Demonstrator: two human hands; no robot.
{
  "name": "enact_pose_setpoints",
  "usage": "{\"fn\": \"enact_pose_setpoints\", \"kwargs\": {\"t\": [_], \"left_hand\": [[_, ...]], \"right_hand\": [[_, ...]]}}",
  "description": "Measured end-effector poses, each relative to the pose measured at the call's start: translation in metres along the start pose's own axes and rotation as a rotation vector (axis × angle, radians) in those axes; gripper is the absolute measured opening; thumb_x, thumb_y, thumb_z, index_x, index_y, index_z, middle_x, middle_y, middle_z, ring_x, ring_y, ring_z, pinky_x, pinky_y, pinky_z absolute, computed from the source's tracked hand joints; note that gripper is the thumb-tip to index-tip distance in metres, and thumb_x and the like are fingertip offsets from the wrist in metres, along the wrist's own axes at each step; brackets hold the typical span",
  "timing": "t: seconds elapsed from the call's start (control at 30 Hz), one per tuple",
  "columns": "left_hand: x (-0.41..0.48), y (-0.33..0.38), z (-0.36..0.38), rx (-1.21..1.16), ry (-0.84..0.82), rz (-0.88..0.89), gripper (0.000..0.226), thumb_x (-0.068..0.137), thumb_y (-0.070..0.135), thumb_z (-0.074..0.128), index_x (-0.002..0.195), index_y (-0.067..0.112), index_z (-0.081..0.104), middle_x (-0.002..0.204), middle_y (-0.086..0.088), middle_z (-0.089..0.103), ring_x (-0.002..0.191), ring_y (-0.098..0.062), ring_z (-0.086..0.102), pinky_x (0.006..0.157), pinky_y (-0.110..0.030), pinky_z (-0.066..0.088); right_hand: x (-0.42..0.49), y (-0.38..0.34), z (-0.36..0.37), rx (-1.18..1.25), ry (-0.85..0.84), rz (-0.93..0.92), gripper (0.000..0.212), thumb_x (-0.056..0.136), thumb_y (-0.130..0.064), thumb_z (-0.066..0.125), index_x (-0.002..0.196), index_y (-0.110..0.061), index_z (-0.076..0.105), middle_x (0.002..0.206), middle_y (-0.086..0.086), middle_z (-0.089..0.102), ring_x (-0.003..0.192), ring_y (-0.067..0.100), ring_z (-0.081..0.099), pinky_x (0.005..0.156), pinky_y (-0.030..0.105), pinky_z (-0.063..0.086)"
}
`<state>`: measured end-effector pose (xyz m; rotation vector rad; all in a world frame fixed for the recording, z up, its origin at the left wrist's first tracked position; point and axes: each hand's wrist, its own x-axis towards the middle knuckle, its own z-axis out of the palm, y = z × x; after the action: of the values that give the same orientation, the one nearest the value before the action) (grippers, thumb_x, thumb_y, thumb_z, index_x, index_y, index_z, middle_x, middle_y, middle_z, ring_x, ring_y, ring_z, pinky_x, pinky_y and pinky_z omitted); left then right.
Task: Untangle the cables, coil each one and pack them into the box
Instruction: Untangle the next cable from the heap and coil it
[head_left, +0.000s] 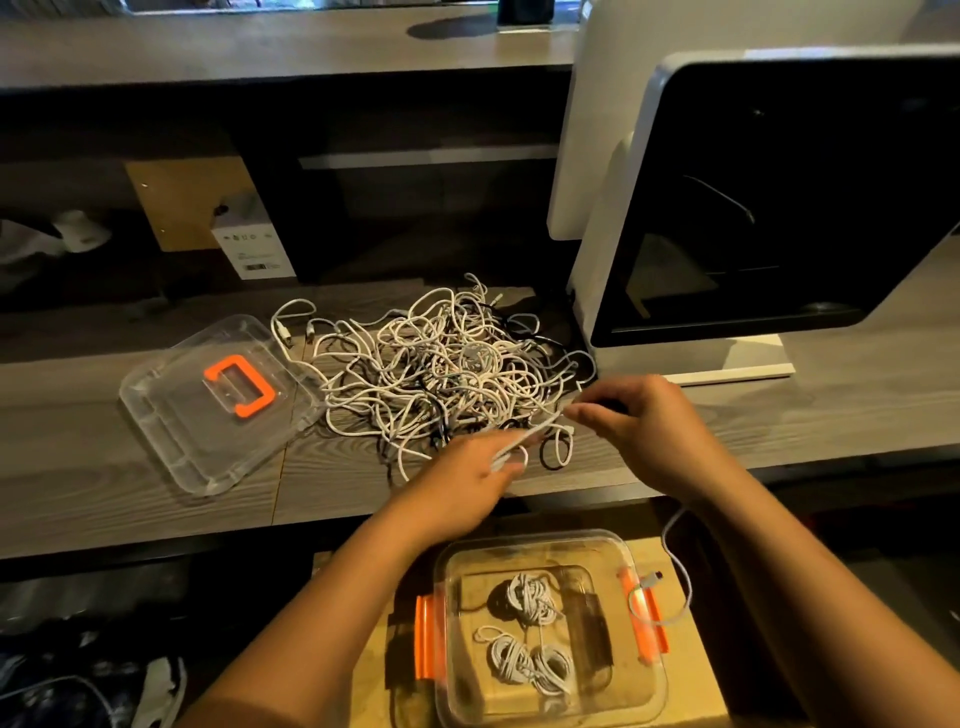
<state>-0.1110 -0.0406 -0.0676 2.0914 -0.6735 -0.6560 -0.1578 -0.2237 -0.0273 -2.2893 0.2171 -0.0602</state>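
Below both hands, a clear latching box (519, 540) is sitting with three coiled white cables (530, 597) lying inside. The left hand (462, 467) is gripping a few gathered loops of a white cable (540, 426), and the right hand (644, 421) is pinching the same strand just beside it, pulling it taut between them. Just beyond the fingers, the cable tangle (447, 364) is spreading across the counter (104, 467), with the box lid (171, 415) lying well to the left of the left hand. Under the right wrist, a loose plug end (655, 576) is dangling over the box's orange latch. Pulling harder is likely to tighten the knots or drag the heap toward the counter edge, and the hanging end could be snagging on that latch.
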Motion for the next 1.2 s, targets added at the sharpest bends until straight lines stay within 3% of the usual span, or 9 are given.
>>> {"fn": "enact_pose_setpoints", "kwargs": {"t": [0.1, 0.2, 0.3, 0.43, 0.6, 0.83, 0.97, 1.03, 1.2], "left_hand": [[-0.002, 0.019, -0.003, -0.492, 0.063, 0.073, 0.044, 0.095, 0.005, 0.046, 0.123, 0.039, 0.044, 0.113, 0.017, 0.058, 0.101, 0.011, 0.054, 0.09, -0.01, 0.041], [0.004, 0.037, 0.002, -0.911, 0.203, 0.123, 0.035, 0.096, 0.007, 0.04, 0.123, 0.028, 0.049, 0.112, 0.009, 0.065, 0.114, -0.005, 0.056, 0.099, -0.024, 0.04], [0.013, 0.049, 0.005, -1.126, 0.432, 0.08, 0.024, 0.098, 0.012, 0.039, 0.111, 0.023, 0.056, 0.072, 0.006, 0.06, 0.071, -0.006, 0.058, 0.07, -0.023, 0.046], [0.029, 0.042, -0.003, -0.404, 0.765, 0.171, 0.015, 0.098, 0.018, 0.045, 0.094, 0.02, 0.059, 0.083, 0.01, 0.054, 0.071, 0.007, 0.051, 0.064, -0.008, 0.037], [0.037, 0.014, -0.028, 0.525, 0.629, 0.083, 0.031, 0.098, 0.037, 0.039, 0.102, 0.017, 0.063, 0.091, 0.003, 0.046, 0.094, -0.018, 0.047, 0.072, -0.028, 0.032], [0.023, 0.007, -0.035, 0.523, 0.273, -0.052, 0.082, 0.071, 0.078, 0.022, 0.133, 0.028, 0.043, 0.128, 0.0, 0.048, 0.115, -0.02, 0.048, 0.086, -0.034, 0.04], [0.023, 0.013, -0.026, 0.579, 0.123, -0.1, 0.053, 0.091, 0.039, 0.055, 0.14, 0.031, 0.036, 0.133, -0.005, 0.049, 0.101, -0.02, 0.054, 0.082, -0.029, 0.042], [0.026, 0.018, -0.022, 0.282, 0.094, -0.086, 0.045, 0.096, 0.019, 0.048, 0.14, 0.027, 0.04, 0.124, -0.01, 0.056, 0.079, -0.013, 0.054, 0.071, -0.025, 0.044], [0.025, 0.039, -0.008, -0.729, 0.17, 0.053, 0.029, 0.093, 0.015, 0.051, 0.122, 0.019, 0.055, 0.131, -0.007, 0.055, 0.122, -0.017, 0.051, 0.106, -0.035, 0.039]], "right_hand": [[-0.001, 0.005, 0.015, 0.286, 0.022, 0.093, 0.017, 0.089, -0.023, 0.06, 0.081, -0.012, 0.07, 0.061, -0.001, 0.053, 0.054, 0.009, 0.043, 0.05, 0.021, 0.035], [-0.011, 0.001, 0.04, 0.419, -0.035, 0.155, 0.03, 0.093, -0.03, 0.051, 0.079, -0.008, 0.066, 0.062, 0.007, 0.049, 0.055, 0.018, 0.039, 0.052, 0.029, 0.034], [-0.018, -0.008, 0.059, 0.427, -0.147, 0.136, 0.036, 0.098, -0.031, 0.044, 0.085, -0.002, 0.062, 0.062, 0.009, 0.045, 0.055, 0.02, 0.038, 0.053, 0.034, 0.03], [-0.018, -0.017, 0.061, 0.191, -0.288, 0.014, 0.019, 0.096, -0.021, 0.05, 0.095, -0.007, 0.063, 0.072, 0.009, 0.058, 0.059, 0.014, 0.049, 0.061, 0.038, 0.044], [-0.014, -0.027, 0.028, -0.048, -0.416, -0.013, 0.02, 0.095, -0.026, 0.054, 0.098, -0.013, 0.069, 0.07, -0.003, 0.056, 0.059, 0.005, 0.047, 0.059, 0.02, 0.038], [0.005, -0.025, -0.008, -0.149, -0.13, -0.017, 0.02, 0.09, -0.034, 0.059, 0.09, -0.02, 0.072, 0.077, 0.001, 0.066, 0.069, 0.01, 0.056, 0.061, 0.029, 0.041], [0.013, -0.015, -0.007, -0.01, 0.006, 0.001, 0.018, 0.089, -0.029, 0.061, 0.087, -0.015, 0.073, 0.061, -0.004, 0.058, 0.052, 0.004, 0.042, 0.05, 0.024, 0.031], [0.017, -0.007, -0.001, 0.163, 0.059, 0.05, 0.018, 0.09, -0.027, 0.061, 0.085, -0.013, 0.072, 0.047, -0.012, 0.051, 0.045, 0.001, 0.039, 0.047, 0.019, 0.028], [0.004, -0.002, 0.029, 0.602, 0.036, 0.243, 0.03, 0.094, -0.027, 0.054, 0.081, -0.002, 0.065, 0.047, -0.005, 0.035, 0.042, 0.008, 0.027, 0.036, 0.017, 0.021]]}}
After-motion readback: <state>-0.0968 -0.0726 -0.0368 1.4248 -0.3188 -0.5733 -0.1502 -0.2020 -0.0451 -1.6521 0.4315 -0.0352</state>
